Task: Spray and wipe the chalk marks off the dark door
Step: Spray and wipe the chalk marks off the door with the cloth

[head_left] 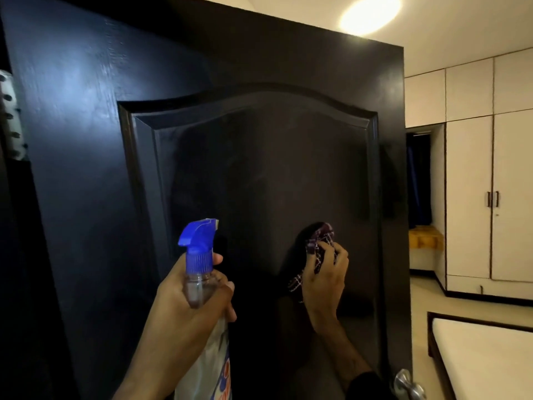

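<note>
The dark door fills most of the view, with a raised arched panel in its middle. Faint pale smears show on the panel; I see no distinct chalk lines. My left hand is closed around a clear spray bottle with a blue trigger head, its nozzle pointing at the door. My right hand grips a dark checked cloth and presses it against the lower part of the panel.
A silver door handle sits at the door's lower right edge. A metal hinge is at the far left. Beyond the door's right edge stand white wardrobes, a bed and a ceiling light.
</note>
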A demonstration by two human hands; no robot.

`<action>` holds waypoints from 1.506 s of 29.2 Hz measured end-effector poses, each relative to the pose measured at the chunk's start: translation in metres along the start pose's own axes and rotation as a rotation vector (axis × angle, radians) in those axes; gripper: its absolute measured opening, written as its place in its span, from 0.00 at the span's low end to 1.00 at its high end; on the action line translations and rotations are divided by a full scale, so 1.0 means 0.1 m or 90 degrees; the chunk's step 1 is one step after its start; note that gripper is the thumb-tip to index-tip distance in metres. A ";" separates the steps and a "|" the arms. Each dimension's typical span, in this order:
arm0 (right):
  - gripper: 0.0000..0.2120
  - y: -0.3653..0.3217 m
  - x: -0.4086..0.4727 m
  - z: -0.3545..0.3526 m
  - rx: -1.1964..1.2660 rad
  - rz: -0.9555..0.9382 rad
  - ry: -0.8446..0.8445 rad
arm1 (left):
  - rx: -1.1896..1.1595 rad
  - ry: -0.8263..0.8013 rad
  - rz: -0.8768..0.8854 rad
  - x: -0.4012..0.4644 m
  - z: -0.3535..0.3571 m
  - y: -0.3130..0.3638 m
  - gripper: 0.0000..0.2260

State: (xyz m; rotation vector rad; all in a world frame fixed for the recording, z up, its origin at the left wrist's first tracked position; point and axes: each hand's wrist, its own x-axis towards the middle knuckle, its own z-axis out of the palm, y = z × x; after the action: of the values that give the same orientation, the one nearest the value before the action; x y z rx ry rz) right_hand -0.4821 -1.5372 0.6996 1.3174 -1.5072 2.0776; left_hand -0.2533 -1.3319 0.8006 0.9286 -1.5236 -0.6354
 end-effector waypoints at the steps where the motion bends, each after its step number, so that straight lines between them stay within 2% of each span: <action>1: 0.13 0.09 -0.07 -0.02 -0.008 0.011 0.001 | 0.001 -0.004 -0.003 -0.01 0.02 -0.02 0.15; 11: 0.13 0.94 -0.75 -0.29 -0.056 0.206 -0.007 | -0.021 -0.067 -0.035 -0.05 0.43 -0.49 0.17; 18: 0.09 1.58 -1.21 -0.68 -0.122 0.326 -0.175 | -0.083 -0.123 -0.113 -0.15 0.86 -0.85 0.17; 22: 0.08 1.88 -1.43 -0.90 -0.186 0.324 -0.244 | -0.064 -0.139 -0.086 -0.27 1.15 -1.03 0.18; 26: 0.08 2.13 -1.57 -1.19 -0.201 0.342 -0.205 | -0.038 -0.165 -0.065 -0.40 1.47 -1.27 0.18; 32: 0.12 2.50 -1.73 -1.62 -0.312 0.320 -0.192 | -0.075 -0.238 -0.137 -0.71 1.96 -1.77 0.17; 38: 0.06 2.76 -1.79 -1.84 -0.296 0.282 -0.198 | -0.066 -0.277 -0.139 -0.89 2.32 -2.26 0.15; 44: 0.10 2.96 -1.94 -1.86 -0.290 0.248 -0.225 | -0.083 -0.297 -0.116 -1.03 2.60 -2.67 0.14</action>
State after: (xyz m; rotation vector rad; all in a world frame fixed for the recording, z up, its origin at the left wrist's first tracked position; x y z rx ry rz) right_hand -0.6630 -1.4499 0.3535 1.3296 -2.3795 1.5807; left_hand -0.4544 -1.4168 0.4810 0.8626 -1.7893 -1.1299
